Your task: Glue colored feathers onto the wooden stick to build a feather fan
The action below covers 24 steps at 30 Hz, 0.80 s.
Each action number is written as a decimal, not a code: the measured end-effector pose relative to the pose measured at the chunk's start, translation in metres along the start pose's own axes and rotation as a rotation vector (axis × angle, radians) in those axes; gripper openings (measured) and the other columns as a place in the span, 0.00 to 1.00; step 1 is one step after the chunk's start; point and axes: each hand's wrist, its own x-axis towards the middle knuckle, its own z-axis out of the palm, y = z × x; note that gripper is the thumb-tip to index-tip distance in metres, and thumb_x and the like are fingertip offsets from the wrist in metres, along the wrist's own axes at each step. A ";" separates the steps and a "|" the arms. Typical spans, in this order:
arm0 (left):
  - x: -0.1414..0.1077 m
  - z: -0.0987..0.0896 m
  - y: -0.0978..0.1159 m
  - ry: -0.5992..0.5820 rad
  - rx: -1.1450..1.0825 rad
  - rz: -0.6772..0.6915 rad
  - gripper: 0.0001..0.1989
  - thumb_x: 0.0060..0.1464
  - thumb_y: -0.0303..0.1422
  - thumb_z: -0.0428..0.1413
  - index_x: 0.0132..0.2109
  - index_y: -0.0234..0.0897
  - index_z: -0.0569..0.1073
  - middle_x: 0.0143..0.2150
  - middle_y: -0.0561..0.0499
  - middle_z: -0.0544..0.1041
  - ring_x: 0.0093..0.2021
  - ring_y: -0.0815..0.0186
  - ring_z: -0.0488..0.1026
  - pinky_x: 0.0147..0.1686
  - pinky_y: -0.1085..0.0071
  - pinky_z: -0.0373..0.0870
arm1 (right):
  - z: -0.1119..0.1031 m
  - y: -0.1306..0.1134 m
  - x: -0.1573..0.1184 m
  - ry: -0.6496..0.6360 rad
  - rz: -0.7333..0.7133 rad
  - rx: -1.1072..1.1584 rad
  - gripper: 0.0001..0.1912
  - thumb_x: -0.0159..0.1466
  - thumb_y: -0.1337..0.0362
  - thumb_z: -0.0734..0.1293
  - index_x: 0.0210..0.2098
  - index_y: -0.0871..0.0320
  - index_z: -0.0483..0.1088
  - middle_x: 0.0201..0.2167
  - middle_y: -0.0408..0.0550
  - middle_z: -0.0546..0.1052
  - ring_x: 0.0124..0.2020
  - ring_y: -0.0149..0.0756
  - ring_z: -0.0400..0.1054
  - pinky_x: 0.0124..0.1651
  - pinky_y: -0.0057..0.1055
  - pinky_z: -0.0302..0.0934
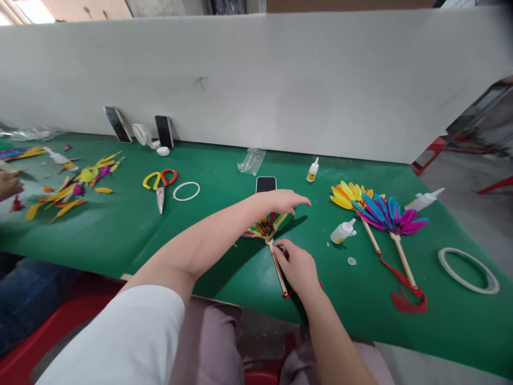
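Note:
A small feather fan (265, 229) with green, red and orange feathers lies on the green table, its wooden handle pointing toward me. My right hand (297, 267) has its bent thumb and fingers at the upper part of that handle. Stretched across above the fan is my left hand (285, 201), fingers extended to the right and holding nothing; it hides part of the feathers. Just behind it lies a phone (266, 184). Right of my hands stand a white glue bottle (343, 232) and, farther back, a smaller glue bottle (312, 170).
At right lie a yellow feather fan (345, 195), a blue and purple feather fan (395, 216), another glue bottle (425, 200) and a tape roll (468, 271). Scissors (160, 193), a white ring (186, 191) and loose feathers (66, 198) lie left, near another person's hand (10, 186).

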 end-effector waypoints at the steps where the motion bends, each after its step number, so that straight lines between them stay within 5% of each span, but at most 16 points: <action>1: 0.000 0.000 0.001 -0.002 0.010 -0.003 0.27 0.46 0.25 0.52 0.55 0.44 0.61 0.34 0.50 0.73 0.32 0.66 0.66 0.33 0.73 0.58 | 0.001 -0.001 0.000 0.007 -0.037 -0.010 0.12 0.61 0.57 0.55 0.38 0.49 0.67 0.26 0.40 0.74 0.25 0.29 0.66 0.25 0.23 0.49; 7: -0.001 0.001 0.004 -0.001 -0.035 -0.034 0.27 0.46 0.24 0.52 0.54 0.44 0.62 0.31 0.50 0.74 0.32 0.66 0.66 0.35 0.72 0.59 | 0.008 -0.001 -0.001 0.031 -0.137 -0.120 0.19 0.61 0.58 0.55 0.51 0.47 0.61 0.34 0.45 0.75 0.32 0.32 0.69 0.31 0.24 0.56; 24: -0.002 0.014 -0.005 0.047 0.038 -0.012 0.19 0.48 0.29 0.52 0.50 0.40 0.67 0.33 0.50 0.74 0.32 0.66 0.67 0.30 0.74 0.56 | 0.010 -0.001 -0.001 0.026 -0.157 -0.212 0.18 0.62 0.57 0.53 0.51 0.45 0.60 0.31 0.45 0.74 0.28 0.32 0.68 0.26 0.25 0.54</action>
